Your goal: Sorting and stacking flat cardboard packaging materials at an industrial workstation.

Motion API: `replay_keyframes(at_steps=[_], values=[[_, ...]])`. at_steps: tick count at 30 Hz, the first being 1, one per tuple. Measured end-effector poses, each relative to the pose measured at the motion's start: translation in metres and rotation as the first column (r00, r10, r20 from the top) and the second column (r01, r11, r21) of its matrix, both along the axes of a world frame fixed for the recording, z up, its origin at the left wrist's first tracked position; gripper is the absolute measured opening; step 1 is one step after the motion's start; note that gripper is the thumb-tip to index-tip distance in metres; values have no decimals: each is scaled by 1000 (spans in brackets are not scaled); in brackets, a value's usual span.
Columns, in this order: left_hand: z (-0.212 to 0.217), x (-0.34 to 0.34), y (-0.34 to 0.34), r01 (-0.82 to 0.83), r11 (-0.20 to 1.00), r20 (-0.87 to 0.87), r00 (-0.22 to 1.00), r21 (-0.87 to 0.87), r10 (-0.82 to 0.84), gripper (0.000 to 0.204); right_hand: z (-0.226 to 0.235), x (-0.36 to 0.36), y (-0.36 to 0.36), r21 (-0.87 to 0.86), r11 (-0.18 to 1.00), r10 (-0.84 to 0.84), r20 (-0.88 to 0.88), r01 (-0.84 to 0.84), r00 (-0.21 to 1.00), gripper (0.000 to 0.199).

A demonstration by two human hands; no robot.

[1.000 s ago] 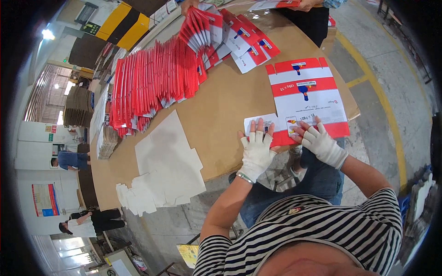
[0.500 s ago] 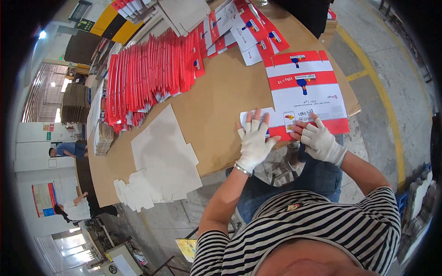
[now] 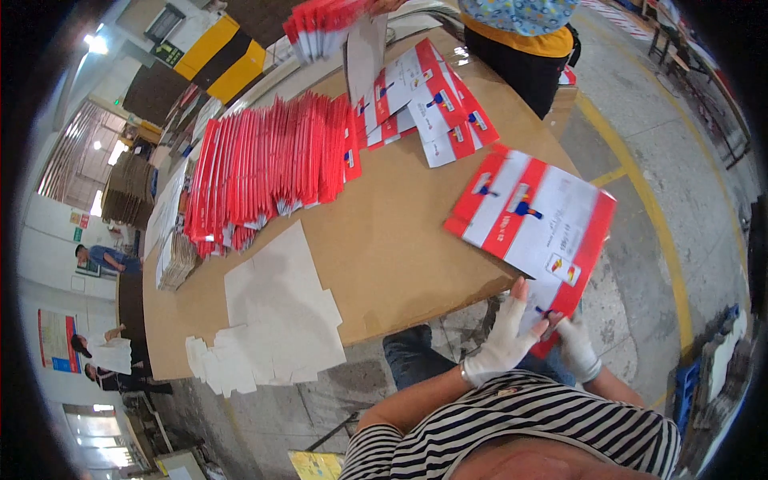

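The left hand (image 3: 502, 346), in a white glove, grips the near edge of a flat red-and-white printed carton sheet (image 3: 534, 220), fingers spread up against its underside. The right hand (image 3: 576, 349), also gloved, pinches the same edge just beside it, at about 3 o'clock from the left hand. The sheet is tilted and lifted, its far part over the corner of the brown surface (image 3: 384, 240). At 10 o'clock from the hands lies a pile of plain white cardboard blanks (image 3: 276, 312). Farther at 11 o'clock a long row of red cartons (image 3: 268, 172) stands on edge. At 12 o'clock several printed sheets (image 3: 432, 112) lie fanned out, beside another person in an orange top (image 3: 520, 44).
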State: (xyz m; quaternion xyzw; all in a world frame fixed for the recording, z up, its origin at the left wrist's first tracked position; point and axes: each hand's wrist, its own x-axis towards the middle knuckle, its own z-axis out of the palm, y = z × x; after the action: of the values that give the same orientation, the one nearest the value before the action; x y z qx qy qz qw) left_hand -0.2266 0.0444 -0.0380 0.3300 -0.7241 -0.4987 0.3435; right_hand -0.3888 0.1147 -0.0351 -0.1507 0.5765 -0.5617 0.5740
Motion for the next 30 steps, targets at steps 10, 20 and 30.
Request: replay_keyframes(at_steps=[10,20,30], values=[[35,248,-47,-1,900,865,277,-436,419,113,49,-191,-148,48,959,203,-803,-279,560,28],[-18,361,-31,65,841,787,398,-536,471,62,-6,-111,-355,-57,933,154,-832,-357,534,28],[-71,277,-138,331,740,720,633,-585,286,60,55,121,-294,-256,660,-136,-965,-707,222,21]])
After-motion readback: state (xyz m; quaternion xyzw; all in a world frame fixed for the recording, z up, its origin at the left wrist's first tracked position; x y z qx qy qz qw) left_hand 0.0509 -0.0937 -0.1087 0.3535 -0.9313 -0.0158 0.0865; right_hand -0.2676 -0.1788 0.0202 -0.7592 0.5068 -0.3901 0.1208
